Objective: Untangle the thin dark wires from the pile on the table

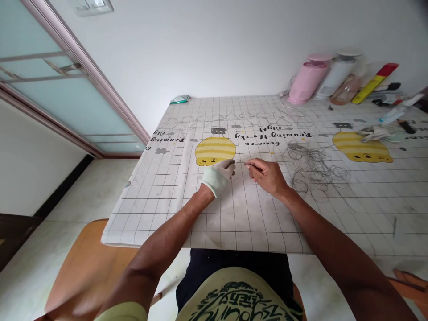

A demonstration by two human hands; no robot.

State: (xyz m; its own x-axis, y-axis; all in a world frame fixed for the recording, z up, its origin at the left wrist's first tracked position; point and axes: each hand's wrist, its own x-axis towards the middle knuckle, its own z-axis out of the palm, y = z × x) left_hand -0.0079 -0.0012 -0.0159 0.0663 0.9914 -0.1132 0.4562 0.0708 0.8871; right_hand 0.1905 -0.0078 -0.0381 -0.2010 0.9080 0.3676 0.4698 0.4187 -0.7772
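Right at the middle of the shot there's a short thin wire (248, 164) pinched in the right hand (267, 176), with the thumb and first finger (256, 163) pressed together on it and the tip sticking out toward 9 o'clock. The other fingers curl under loosely. Just off that tip, at 9 o'clock, is the left hand (217, 177) in a white knit glove, with the gloved fingers (227, 165) bunched together. Can't tell if they're pinching anything, though; it's too small to make out.

Both hands hover over a grid-printed tablecloth (167, 214), and the gloved fingertips sit just over a yellow striped bee print (214, 149). At 3 o'clock from the right hand there's a loose tangle of dark wire (314, 171) lying on the cloth. Further out at 1 o'clock, a pink canister (307, 80) and a white canister (334, 76) lie on their sides against the wall.
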